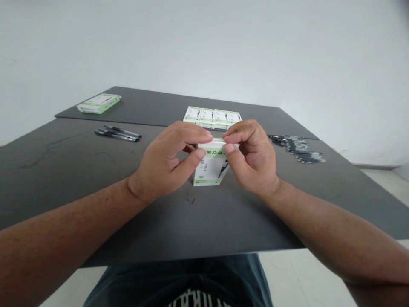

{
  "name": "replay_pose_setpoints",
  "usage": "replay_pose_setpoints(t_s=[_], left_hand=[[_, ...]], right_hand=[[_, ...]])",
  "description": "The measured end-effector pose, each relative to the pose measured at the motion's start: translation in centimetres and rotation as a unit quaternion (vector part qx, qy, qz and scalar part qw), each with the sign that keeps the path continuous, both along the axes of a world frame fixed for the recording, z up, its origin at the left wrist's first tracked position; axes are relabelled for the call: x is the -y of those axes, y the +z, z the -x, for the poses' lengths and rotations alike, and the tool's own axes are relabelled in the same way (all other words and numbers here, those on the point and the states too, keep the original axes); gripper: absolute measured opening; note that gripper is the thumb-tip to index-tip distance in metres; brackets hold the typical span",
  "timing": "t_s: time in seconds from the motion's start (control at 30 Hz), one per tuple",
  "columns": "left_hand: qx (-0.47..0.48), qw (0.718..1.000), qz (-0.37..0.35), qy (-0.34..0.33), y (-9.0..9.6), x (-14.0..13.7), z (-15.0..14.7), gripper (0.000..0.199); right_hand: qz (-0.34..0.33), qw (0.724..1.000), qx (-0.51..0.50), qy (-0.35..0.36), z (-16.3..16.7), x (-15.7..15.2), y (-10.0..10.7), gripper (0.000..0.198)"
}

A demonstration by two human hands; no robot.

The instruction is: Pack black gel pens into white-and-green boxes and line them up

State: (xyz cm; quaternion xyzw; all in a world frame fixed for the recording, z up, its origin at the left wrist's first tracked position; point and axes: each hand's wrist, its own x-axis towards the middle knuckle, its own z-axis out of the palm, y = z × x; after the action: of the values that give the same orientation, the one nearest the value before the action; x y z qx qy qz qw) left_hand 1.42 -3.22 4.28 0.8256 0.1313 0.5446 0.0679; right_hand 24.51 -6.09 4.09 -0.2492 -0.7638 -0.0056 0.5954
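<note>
A white and green pen box [209,169] stands upright on the dark table, its printed front with a pen picture facing me. My left hand [171,155] pinches the box's upper left corner between thumb and fingers. At the upper right corner, my right hand [252,155] does the same, its fingertips on the top edge and the thumb on the front. The top of the box looks closed between my fingertips. Part of its right side is hidden behind my right hand.
Several similar boxes [213,116] lie in a row beyond my hands. More boxes [99,103] are at the far left. Loose black pens [117,134] lie at left, and a bigger pile of pens [298,149] at right. A seam crosses the table [143,230].
</note>
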Motion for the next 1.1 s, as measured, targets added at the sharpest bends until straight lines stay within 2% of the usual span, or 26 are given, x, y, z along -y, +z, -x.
replay_pose_setpoints(t_s=[0.77, 1.1], left_hand=[[-0.017, 1.000, 0.004, 0.005, 0.35, 0.21, 0.09, 0.017], [-0.061, 0.998, -0.013, 0.030, 0.22, -0.23, 0.40, 0.031]], right_hand=[[-0.018, 0.999, 0.019, -0.025, -0.21, -0.07, 0.06, 0.003], [-0.014, 0.999, 0.014, -0.031, -0.24, -0.16, 0.03, 0.006]])
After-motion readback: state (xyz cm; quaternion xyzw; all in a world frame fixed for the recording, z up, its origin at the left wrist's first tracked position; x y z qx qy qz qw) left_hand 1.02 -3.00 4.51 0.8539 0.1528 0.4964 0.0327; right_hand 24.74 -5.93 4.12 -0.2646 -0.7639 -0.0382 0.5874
